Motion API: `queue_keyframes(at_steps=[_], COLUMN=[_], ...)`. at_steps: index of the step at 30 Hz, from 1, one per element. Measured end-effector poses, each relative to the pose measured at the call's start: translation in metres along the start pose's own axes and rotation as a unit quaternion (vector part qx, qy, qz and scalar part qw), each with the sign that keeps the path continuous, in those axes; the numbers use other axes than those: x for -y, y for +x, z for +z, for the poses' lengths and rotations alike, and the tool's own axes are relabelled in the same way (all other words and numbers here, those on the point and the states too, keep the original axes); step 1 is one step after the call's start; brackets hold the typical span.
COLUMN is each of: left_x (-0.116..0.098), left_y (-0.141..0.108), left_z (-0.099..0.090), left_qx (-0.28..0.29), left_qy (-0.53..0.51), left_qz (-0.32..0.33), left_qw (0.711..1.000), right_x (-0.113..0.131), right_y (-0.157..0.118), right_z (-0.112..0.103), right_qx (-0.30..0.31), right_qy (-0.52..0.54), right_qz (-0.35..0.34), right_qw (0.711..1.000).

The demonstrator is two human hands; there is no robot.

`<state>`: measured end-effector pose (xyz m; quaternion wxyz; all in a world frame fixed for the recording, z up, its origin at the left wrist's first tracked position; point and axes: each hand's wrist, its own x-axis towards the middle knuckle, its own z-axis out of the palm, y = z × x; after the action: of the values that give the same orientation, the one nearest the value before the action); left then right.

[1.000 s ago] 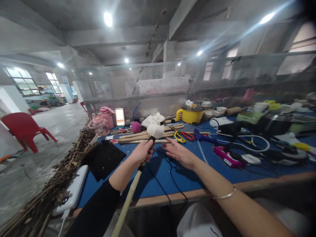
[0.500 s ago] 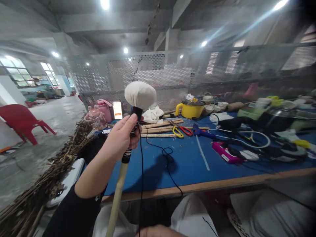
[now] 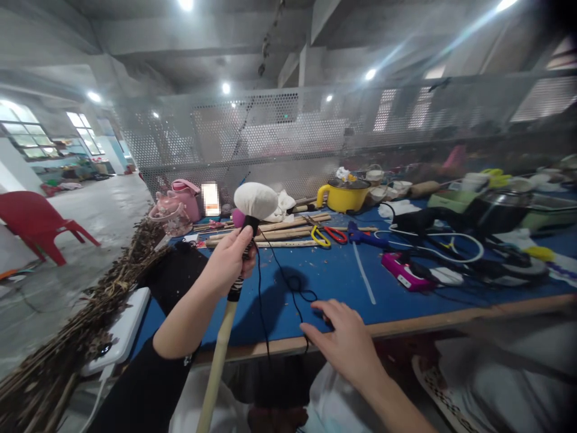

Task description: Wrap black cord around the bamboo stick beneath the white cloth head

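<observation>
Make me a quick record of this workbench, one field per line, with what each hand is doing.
Left hand: closed around the black-wrapped part of a pale stick
Stick top: rounded white cloth head
Right hand: open, fingers spread, near the table's front edge
Surface: blue tabletop
Cutting tool: scissors with yellow and red handles
Cookware: yellow pot, towards the back
Power: magenta power strip, right side

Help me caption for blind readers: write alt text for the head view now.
A left hand grips a pale stick by its black-wrapped neck, the rounded white head uppermost, above a blue table; the open right hand hovers near a loose black cord. Farther back are more sticks and a yellow pot.
</observation>
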<state>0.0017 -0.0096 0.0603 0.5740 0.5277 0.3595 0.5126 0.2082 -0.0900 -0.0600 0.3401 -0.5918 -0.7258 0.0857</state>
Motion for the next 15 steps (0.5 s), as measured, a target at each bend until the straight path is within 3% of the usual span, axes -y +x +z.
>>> queue_keyframes(at_steps=[3,7,11,13,15], left_x=[0.006,0.011,0.016,0.018,0.021], left_y=[-0.001,-0.003,-0.002,-0.002,-0.001], left_z=[0.001,-0.001,-0.004,-0.003,0.0], left_qx=[-0.005,-0.009,0.005,0.011,0.022], left_qy=[0.011,0.019,0.029,0.044,0.073], left_qz=[-0.013,-0.017,-0.02,-0.026,-0.04], left_qw=[1.0,1.0,0.999,0.999,0.996], right_x=[0.006,0.028,0.039,0.036,0.03], right_y=[0.012,-0.004,-0.03,-0.031,-0.015], right_z=[0.008,0.01,-0.006,-0.019,-0.031], right_qx=[0.021,0.076,0.278,0.362,0.361], right_qy=[-0.052,0.011,0.091,0.111,0.172], right_qz=[-0.025,-0.099,-0.19,-0.154,-0.054], right_qw=[0.998,0.992,0.937,0.913,0.915])
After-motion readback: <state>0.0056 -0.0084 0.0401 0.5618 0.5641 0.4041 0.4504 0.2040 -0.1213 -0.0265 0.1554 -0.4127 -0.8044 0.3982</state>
